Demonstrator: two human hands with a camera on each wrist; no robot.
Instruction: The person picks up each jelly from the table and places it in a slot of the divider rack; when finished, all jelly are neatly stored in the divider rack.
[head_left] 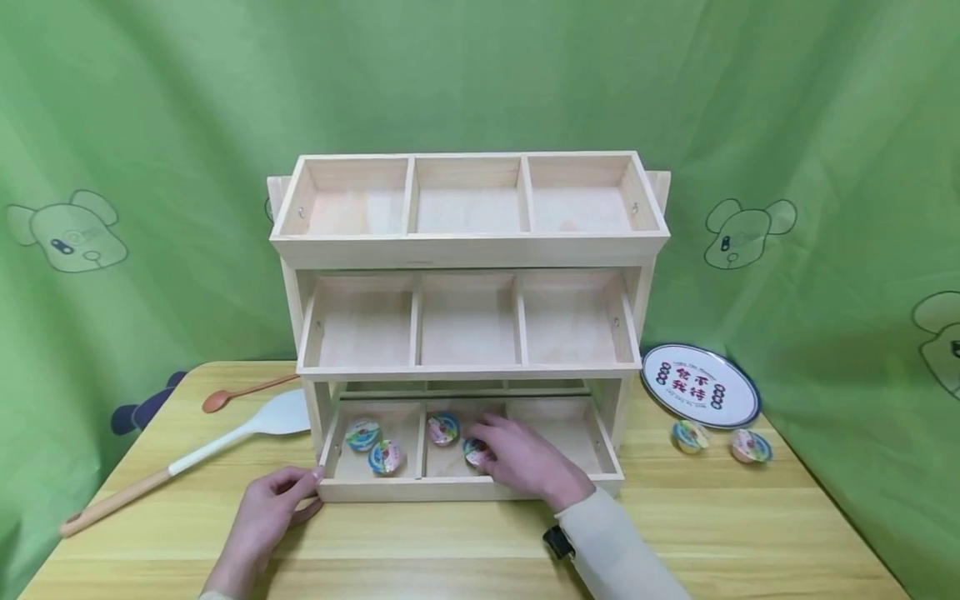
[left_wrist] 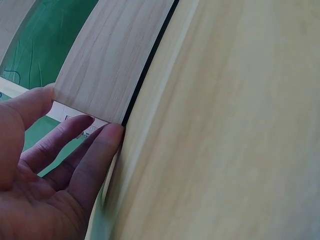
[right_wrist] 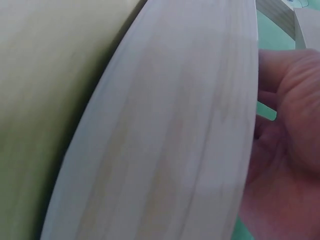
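Observation:
A pale wooden three-tier rack (head_left: 468, 252) stands on the table, each tier split into three compartments. At the bottom tray (head_left: 465, 490), my left hand (head_left: 266, 512) grips the front left corner; in the left wrist view its thumb is at the upper edge and its fingers (left_wrist: 97, 160) at the lower. My right hand (head_left: 525, 454) reaches over the tray's front wall and pinches a jelly cup (head_left: 476, 452) in the middle compartment. Behind that cup lies another jelly cup (head_left: 443, 428). Two more, a blue-lidded cup (head_left: 363, 434) and a pinkish cup (head_left: 386, 457), lie in the left compartment.
Right of the rack, a yellowish jelly cup (head_left: 690, 436) and a pink one (head_left: 752, 447) lie before an oval white plate (head_left: 702, 386) with red characters. On the left are a white spatula (head_left: 217, 442) and a small reddish spoon (head_left: 243, 392). Green curtain (head_left: 465, 75) surrounds the table.

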